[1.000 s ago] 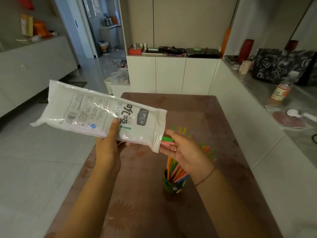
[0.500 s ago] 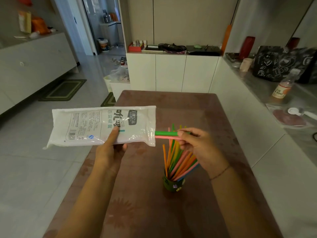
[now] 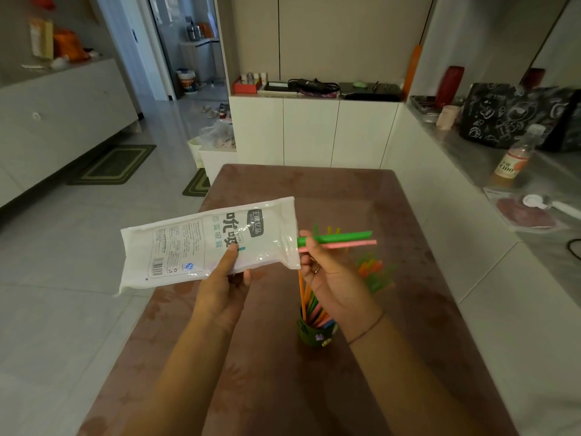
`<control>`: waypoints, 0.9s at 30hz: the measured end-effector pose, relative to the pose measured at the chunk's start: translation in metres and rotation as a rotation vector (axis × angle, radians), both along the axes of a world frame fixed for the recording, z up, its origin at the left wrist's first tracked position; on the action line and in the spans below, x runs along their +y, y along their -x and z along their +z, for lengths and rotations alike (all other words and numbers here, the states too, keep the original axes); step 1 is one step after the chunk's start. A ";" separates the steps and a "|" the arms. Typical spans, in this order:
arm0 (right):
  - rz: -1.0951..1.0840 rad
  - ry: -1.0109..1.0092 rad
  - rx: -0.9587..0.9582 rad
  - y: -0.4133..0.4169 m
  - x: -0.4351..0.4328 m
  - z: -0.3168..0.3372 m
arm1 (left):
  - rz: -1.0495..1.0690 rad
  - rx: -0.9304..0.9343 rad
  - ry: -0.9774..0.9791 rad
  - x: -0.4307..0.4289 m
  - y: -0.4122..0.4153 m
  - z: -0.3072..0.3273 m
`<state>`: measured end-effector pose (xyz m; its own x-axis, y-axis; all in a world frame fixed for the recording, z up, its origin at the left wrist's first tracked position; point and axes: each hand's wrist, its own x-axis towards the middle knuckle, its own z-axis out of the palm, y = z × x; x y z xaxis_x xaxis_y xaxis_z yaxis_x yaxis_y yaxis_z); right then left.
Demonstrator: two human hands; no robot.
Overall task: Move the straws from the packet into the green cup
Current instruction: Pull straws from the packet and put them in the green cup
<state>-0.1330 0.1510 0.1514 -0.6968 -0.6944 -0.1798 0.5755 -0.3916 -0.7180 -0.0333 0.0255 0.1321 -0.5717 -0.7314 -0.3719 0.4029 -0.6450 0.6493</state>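
Right hand [image 3: 333,275] pinches green straw [image 3: 338,238] and pink straw [image 3: 342,244] at packet [image 3: 204,243] mouth, above green cup [image 3: 316,336]. Left hand [image 3: 224,286] grips packet from below, left of the cup.

Both forearms reach forward, about parallel. Left hand [image 3: 224,283] is up with the thumb pressed flat on the front of what it holds, fingers curled behind. Right hand [image 3: 333,278] sits just beside it, palm up-ish, fingertips pinched together at the top, thin bracelet on the wrist.
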 end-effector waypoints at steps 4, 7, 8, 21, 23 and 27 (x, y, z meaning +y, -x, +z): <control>-0.156 -0.094 0.117 0.003 0.002 0.000 | 0.001 -0.016 -0.030 0.000 -0.002 -0.002; -0.260 -0.195 0.216 0.016 0.012 0.001 | 0.019 -0.031 -0.058 -0.008 -0.009 -0.006; -0.299 -0.233 0.246 0.020 0.016 0.001 | 0.024 -0.034 -0.066 -0.011 -0.012 -0.008; -0.521 -0.532 0.563 0.068 0.072 0.022 | 0.083 -0.126 -0.138 -0.031 -0.031 -0.045; -0.514 -0.603 0.659 0.071 0.078 0.021 | 0.073 -0.143 -0.139 -0.030 -0.030 -0.048; -0.461 -0.840 0.895 0.069 0.072 0.017 | 0.059 -0.141 -0.152 -0.028 -0.027 -0.050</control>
<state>-0.2025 0.2229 0.1687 -0.9417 -0.2648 0.2076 -0.2903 0.3275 -0.8991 -0.0067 -0.0027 0.0822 -0.4640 -0.6915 -0.5536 0.3545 -0.7177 0.5994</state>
